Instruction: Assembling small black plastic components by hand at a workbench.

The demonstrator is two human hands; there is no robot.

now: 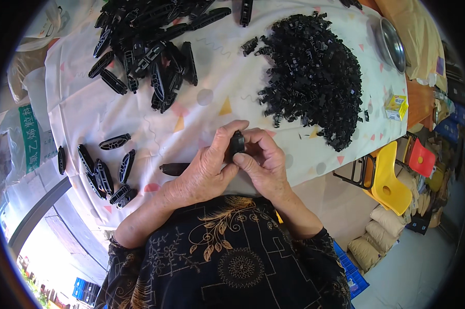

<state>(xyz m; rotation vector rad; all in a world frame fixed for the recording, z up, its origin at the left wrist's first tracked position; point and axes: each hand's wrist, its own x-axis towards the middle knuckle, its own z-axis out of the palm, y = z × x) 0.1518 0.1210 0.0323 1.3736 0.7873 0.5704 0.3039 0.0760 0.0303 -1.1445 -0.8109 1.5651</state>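
Observation:
Near the table's front edge, my left hand and my right hand meet around a small black plastic part. Fingers of both hands are closed on it, and they cover much of its shape. Beside my left hand lies a long black plastic piece, its right end hidden behind that hand. Several oval, ribbed black plastic pieces lie loose on the cloth to the left. A heap of small black plastic clips spreads beyond my right hand.
A larger heap of long black plastic pieces fills the far left of the patterned tablecloth. At the right stand a metal bowl and a small yellow box. A yellow chair is off the table's right side.

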